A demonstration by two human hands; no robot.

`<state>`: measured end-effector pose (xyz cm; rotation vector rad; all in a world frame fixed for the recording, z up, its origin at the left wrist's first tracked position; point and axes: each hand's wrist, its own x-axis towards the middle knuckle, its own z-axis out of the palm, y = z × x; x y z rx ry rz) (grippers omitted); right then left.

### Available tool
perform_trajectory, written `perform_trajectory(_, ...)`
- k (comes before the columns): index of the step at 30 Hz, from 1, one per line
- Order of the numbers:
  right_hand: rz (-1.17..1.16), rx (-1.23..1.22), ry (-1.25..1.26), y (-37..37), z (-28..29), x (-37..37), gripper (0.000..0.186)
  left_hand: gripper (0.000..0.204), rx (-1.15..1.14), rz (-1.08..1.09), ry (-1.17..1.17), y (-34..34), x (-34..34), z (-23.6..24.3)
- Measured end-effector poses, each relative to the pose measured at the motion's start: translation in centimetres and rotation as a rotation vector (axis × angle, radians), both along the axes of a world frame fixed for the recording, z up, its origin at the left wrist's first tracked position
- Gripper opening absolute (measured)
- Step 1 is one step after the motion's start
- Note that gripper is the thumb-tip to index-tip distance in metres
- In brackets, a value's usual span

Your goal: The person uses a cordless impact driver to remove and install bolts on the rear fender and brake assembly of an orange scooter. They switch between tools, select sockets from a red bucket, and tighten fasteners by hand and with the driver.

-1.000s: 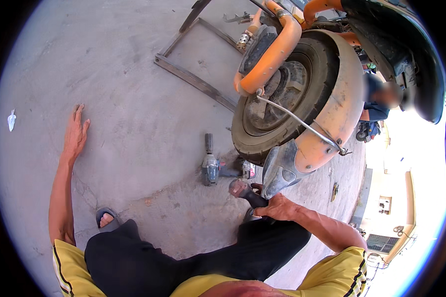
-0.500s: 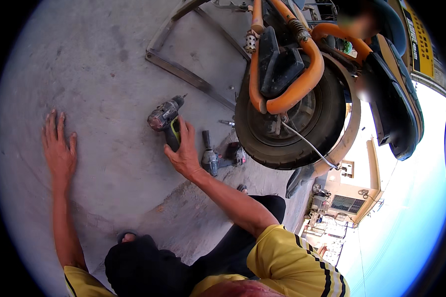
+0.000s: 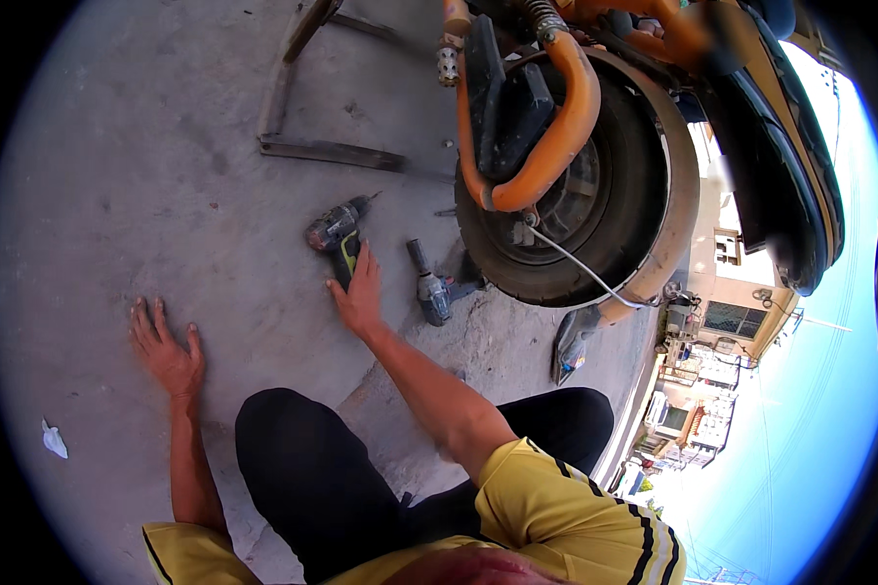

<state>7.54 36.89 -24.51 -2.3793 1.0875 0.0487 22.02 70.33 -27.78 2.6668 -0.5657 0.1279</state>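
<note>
Your right hand (image 3: pixel 361 300) clasps the drill (image 3: pixel 332 229) between thumb and fingers, left of the wrench (image 3: pixel 434 296). Your left hand (image 3: pixel 170 353), palm down with fingers spread, is nearer and farther left. The wheel (image 3: pixel 632 210) is at right.

Left hand (image 3: pixel 169 367): ours, palm down, fingers spread, on or just above the grey concrete ground (image 3: pixel 88 214), can't tell which
Right hand (image 3: pixel 363 297): we've got it round the black-and-green handle of a scuffed dark power drill (image 3: pixel 332 230)
Grey-bodied impact wrench with a long dark socket (image 3: pixel 434 299): lying right of our drill
Orange tubular-framed scooter (image 3: pixel 573 109): ahead right, fat black rubber tyre (image 3: pixel 517 277) near the wrench
</note>
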Motion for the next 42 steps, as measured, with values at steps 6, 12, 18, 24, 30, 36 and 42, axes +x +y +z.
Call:
perform_trajectory(6,0.009,0.030,0.100,-0.4,1.2,0.1,0.115,0.071,0.026,0.034,0.000,-0.6,-0.5,-0.1)
perform_trajectory(12,0.022,0.013,0.072,-0.3,1.1,-0.8,0.116,0.067,0.086,0.075,0.049,-1.6,-1.2,0.4)
perform_trajectory(18,0.046,-0.059,0.078,0.0,0.8,-0.4,0.112,0.065,0.189,-0.010,0.341,-0.3,0.5,5.0)
perform_trajectory(24,0.039,-0.031,0.147,-0.2,1.2,-0.1,0.114,0.052,0.346,-0.098,0.307,-0.8,4.6,25.0)
perform_trajectory(30,0.078,-0.056,0.136,0.0,1.5,-0.2,0.113,0.052,0.322,-0.099,0.017,-3.0,9.4,35.9)
perform_trajectory(36,0.073,-0.006,0.103,-0.5,0.7,-1.2,0.115,0.056,0.240,-0.316,-0.050,-12.3,16.4,31.2)
perform_trajectory(42,0.028,0.013,0.126,-0.4,1.6,0.1,0.115,0.063,-0.043,-0.542,-0.452,-26.6,28.4,27.6)
